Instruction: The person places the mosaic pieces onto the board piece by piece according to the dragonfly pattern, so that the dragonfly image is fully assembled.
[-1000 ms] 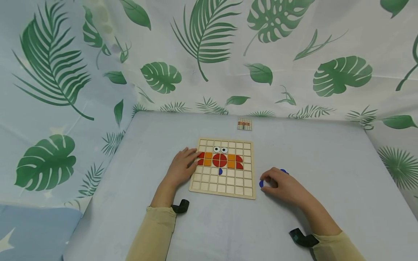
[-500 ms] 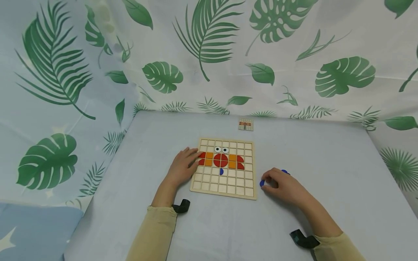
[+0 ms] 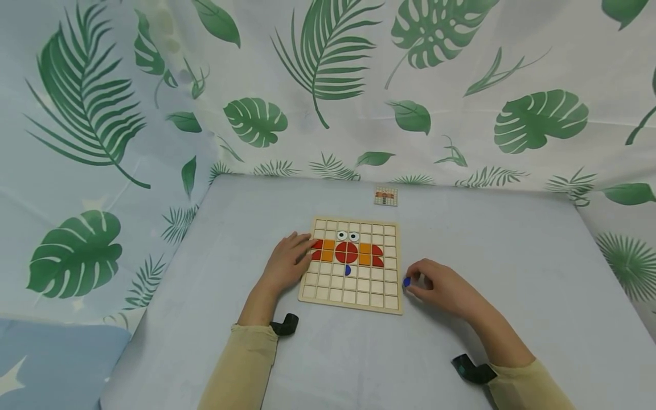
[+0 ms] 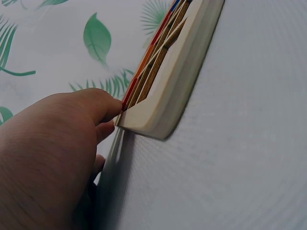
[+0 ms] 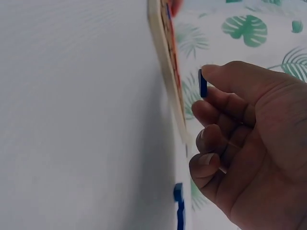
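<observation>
A square wooden grid board (image 3: 349, 303) lies on the table with red, orange, blue and eye tiles set in its cells. My left hand (image 3: 284, 262) rests at the board's left edge, fingers relaxed, fingertips by the red tiles (image 3: 318, 245). One blue half-round tile (image 3: 348, 270) sits below the red circle (image 3: 346, 252). Just right of the board, my right hand (image 3: 443, 285) pinches a small blue tile (image 5: 203, 84) between thumb and forefinger, above the tabletop. More blue tiles (image 5: 178, 192) lie on the table below that hand, hidden in the head view.
A small pattern card (image 3: 386, 196) with a similar design lies behind the board near the back of the table. Leaf-printed cloth (image 3: 353, 136) hangs at the back and sides. Each wrist wears a black camera (image 3: 474, 370).
My right hand has risen from the table with the blue tile and shifted slightly left toward the board. The other blue tile beside it has gone out of sight. The left hand stays put.
</observation>
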The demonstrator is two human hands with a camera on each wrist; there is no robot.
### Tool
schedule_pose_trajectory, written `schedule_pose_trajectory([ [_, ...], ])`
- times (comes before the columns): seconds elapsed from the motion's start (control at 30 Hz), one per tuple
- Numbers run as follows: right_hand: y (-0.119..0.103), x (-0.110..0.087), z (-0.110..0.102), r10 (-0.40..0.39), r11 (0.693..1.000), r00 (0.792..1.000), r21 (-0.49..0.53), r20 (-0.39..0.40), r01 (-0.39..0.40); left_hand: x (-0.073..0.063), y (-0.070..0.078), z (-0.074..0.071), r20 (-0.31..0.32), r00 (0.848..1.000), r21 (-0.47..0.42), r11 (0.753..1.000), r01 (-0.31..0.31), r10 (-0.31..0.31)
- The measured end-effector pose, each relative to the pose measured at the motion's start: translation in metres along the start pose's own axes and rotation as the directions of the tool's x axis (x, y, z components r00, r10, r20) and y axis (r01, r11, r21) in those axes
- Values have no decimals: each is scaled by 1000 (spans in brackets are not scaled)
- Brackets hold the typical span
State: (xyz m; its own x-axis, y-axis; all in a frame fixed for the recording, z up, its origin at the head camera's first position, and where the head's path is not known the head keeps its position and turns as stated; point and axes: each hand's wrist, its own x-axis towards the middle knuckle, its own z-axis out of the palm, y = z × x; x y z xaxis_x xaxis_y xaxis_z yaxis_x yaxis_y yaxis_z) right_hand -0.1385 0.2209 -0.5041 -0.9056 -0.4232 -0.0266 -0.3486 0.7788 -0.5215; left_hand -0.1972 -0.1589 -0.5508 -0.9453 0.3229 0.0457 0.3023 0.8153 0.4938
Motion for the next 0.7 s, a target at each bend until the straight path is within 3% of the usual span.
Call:
schedule_pose_trajectory([
  [0.37, -26, 30, -3, -28, 999, 999, 27, 37, 27, 0, 1, -1, -17, 1000, -3, 1000, -14, 14],
  [0.7, -43, 62, 11, -67, 995, 994, 83, 84, 60, -1, 2, -2, -18, 1000, -8, 1000, -4, 4],
])
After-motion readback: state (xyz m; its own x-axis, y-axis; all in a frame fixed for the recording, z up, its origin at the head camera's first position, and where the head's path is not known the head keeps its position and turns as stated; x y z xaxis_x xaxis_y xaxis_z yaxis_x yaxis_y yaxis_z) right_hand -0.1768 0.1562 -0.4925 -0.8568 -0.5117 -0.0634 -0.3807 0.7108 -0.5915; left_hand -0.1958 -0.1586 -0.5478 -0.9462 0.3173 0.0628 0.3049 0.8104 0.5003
